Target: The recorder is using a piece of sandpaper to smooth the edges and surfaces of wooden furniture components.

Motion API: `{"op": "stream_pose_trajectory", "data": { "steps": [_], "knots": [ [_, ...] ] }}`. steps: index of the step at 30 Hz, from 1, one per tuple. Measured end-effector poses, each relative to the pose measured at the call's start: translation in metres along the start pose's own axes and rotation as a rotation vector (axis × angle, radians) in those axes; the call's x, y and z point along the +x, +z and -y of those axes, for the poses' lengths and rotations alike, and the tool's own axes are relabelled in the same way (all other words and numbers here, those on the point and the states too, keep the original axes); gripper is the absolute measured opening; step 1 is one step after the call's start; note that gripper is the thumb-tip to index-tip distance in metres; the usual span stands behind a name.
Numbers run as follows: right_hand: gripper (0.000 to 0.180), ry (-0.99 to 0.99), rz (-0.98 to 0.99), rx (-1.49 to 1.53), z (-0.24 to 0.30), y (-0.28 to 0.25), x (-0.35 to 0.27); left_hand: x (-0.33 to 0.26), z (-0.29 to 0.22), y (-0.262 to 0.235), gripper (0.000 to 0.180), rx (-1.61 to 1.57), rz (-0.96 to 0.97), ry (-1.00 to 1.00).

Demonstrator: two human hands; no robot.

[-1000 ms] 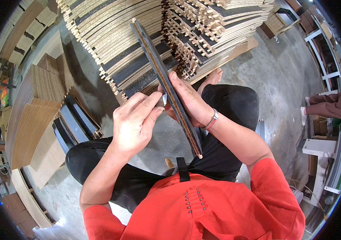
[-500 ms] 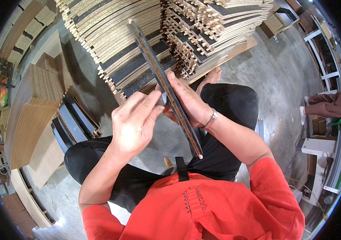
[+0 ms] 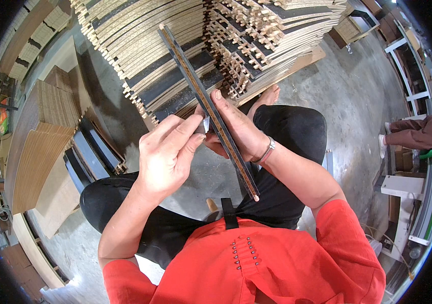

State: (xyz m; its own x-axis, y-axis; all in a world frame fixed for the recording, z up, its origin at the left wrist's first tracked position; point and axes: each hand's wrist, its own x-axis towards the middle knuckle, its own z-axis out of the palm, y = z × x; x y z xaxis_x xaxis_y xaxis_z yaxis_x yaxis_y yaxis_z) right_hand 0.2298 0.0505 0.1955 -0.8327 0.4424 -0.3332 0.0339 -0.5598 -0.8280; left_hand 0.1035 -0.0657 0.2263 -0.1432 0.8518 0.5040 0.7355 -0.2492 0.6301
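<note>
A narrow board (image 3: 184,66) with dark faces and a brown particle core stands on edge in front of me, slanting from far left to near right. A small peg juts from each end. My right hand (image 3: 240,129) is closed on the board, with its thumb along the upper edge. Pinched between the thumb and fingers of my left hand (image 3: 164,154) is a small flat grey piece with a shiny edge (image 3: 206,125), held against or very close to the board's left face. Its exact kind is partly hidden by the fingers.
Tall stacks of similar boards (image 3: 160,68) with wooden dowels (image 3: 249,45) rise just ahead. Curved brown panels (image 3: 43,152) and dark boards (image 3: 86,157) stand at left. A white metal frame (image 3: 406,187) is at right, near another person's legs (image 3: 413,133).
The board's far end has shifted slightly left and its near end slightly right. My left hand has moved a little left, and the grey piece's edge now catches more light.
</note>
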Motion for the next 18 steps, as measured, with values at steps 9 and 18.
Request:
{"op": "stream_pose_trajectory", "data": {
  "steps": [9, 18],
  "knots": [
    [0.059, 0.007, -0.007, 0.012, 0.0018, 0.0009, -0.0001, -0.0001, -0.0035, 0.0003, 0.024, -0.028, 0.009, -0.050],
    [0.057, 0.020, 0.013, -0.030, 0.0032, -0.0016, -0.0027, -0.0010, -0.0016, 0.0009, 0.023, -0.017, 0.007, -0.064]
  ]
}}
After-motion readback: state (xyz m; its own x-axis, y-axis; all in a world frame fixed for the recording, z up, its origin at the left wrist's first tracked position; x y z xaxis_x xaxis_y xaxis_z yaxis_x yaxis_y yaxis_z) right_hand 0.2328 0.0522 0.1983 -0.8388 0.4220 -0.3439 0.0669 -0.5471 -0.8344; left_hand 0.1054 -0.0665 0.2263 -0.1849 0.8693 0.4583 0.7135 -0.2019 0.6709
